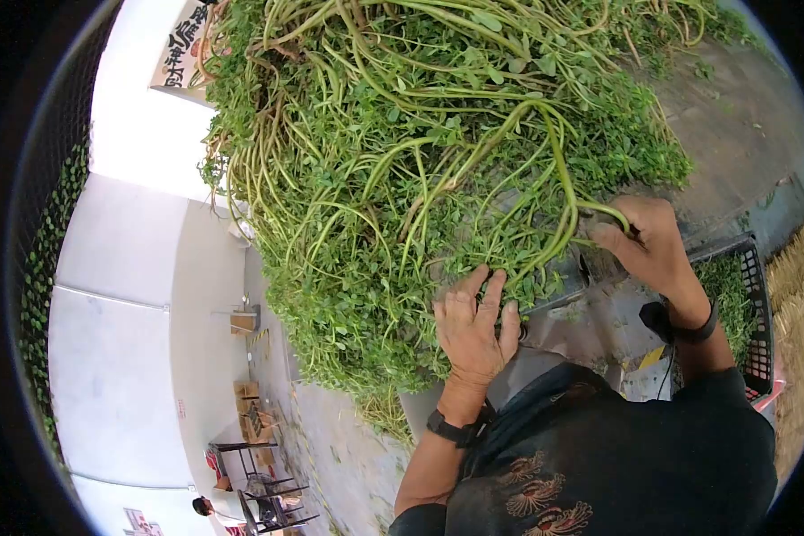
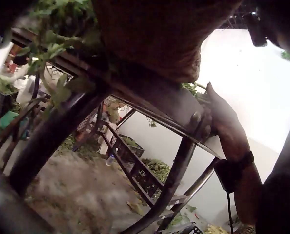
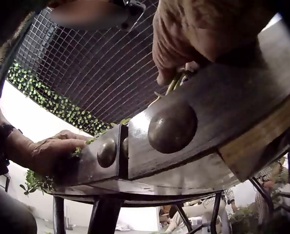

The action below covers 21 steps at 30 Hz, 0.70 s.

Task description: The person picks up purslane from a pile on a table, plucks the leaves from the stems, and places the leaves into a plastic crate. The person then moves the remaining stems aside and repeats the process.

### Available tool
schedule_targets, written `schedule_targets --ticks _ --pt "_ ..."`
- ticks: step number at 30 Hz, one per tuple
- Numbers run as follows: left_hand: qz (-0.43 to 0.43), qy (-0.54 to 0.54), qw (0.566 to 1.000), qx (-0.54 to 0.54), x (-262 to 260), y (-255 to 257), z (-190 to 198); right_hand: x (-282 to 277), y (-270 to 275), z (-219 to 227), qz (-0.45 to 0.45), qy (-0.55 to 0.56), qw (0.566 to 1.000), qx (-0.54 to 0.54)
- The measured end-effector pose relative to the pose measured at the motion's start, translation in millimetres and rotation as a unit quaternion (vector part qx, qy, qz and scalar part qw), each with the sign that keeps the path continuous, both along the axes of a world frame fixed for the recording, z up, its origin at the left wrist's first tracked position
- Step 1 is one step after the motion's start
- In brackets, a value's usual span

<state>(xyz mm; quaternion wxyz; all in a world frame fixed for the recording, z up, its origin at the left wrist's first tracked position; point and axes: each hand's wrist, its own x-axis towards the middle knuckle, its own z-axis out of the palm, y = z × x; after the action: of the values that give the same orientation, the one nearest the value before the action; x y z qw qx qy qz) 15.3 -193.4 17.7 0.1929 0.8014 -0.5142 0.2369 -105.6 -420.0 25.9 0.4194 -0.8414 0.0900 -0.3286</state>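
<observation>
Left hand (image 1: pixel 473 329), fingers extended, on the near edge of the heap (image 1: pixel 375 188); right hand (image 1: pixel 645 243), beside the heap, gripping a stem (image 1: pixel 604 208).

The plant heap (image 1: pixel 402 161) is spread on the surface (image 3: pixel 232 97), before both hands (image 1: pixel 475 330) (image 1: pixel 650 246); greens (image 1: pixel 722 290) are held in a crate (image 1: pixel 761 348) to the right.

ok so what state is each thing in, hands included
Heap of long-stemmed leafy green plants: tangled, loose
Right hand: gripping a thick bent green stem
Left hand: fingers extended at the heap's near edge
Grey-brown tabletop: partly covered by the heap
Black perforated plastic crate: open-topped, greenery inside
</observation>
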Motion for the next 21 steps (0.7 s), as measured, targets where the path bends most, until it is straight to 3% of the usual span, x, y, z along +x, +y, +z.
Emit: schedule_targets --ticks 2,4,8,11,17,21 --pt "-0.001 0.011 1.0 0.003 -1 -1 1 0 -2 5 0.013 0.039 0.998 0.039" --pt "-0.002 0.009 1.0 0.0 -1 -1 2 4 -3 9 0.006 -0.086 0.995 0.047" --pt "-0.008 0.019 1.0 -0.002 0 -2 -2 12 -2 0 -0.006 -0.124 0.992 0.023" --pt "-0.01 0.032 0.999 0.01 1 1 -2 8 -3 3 0.041 -0.1 0.992 0.06" --pt "-0.016 0.016 1.0 0.004 3 0 -4 8 -2 9 0.026 -0.023 0.995 0.096" --pt "-0.025 0.01 1.0 -0.009 3 2 -4 11 -3 5 -0.004 -0.008 0.999 0.05"
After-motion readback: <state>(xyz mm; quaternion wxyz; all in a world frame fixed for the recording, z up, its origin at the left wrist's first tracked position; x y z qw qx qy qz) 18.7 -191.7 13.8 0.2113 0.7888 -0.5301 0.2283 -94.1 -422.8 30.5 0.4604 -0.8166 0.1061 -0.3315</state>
